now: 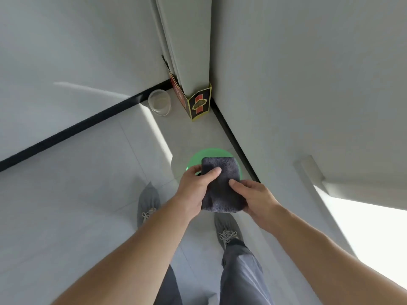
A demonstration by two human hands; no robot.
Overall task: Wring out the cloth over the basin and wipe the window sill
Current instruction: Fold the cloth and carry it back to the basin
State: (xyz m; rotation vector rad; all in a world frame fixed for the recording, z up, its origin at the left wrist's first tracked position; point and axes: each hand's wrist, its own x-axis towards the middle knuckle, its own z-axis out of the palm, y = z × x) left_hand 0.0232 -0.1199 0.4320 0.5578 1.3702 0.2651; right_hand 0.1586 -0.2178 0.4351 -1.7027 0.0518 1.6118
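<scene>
A folded dark grey cloth [221, 181] is held flat between both hands, above a green basin [211, 153] that stands on the floor by the right wall. My left hand [195, 188] grips the cloth's left edge, thumb on top. My right hand [253, 199] grips its right edge, thumb on top as well. Most of the basin is hidden behind the cloth and hands. The white window sill [361, 190] juts out at the right, bright with daylight.
A clear plastic tub [159, 102] and a black, red and gold carton [196, 102] stand in the far corner. Black skirting [66, 133] runs along the walls. My grey shoes [148, 203] stand on the pale tiled floor.
</scene>
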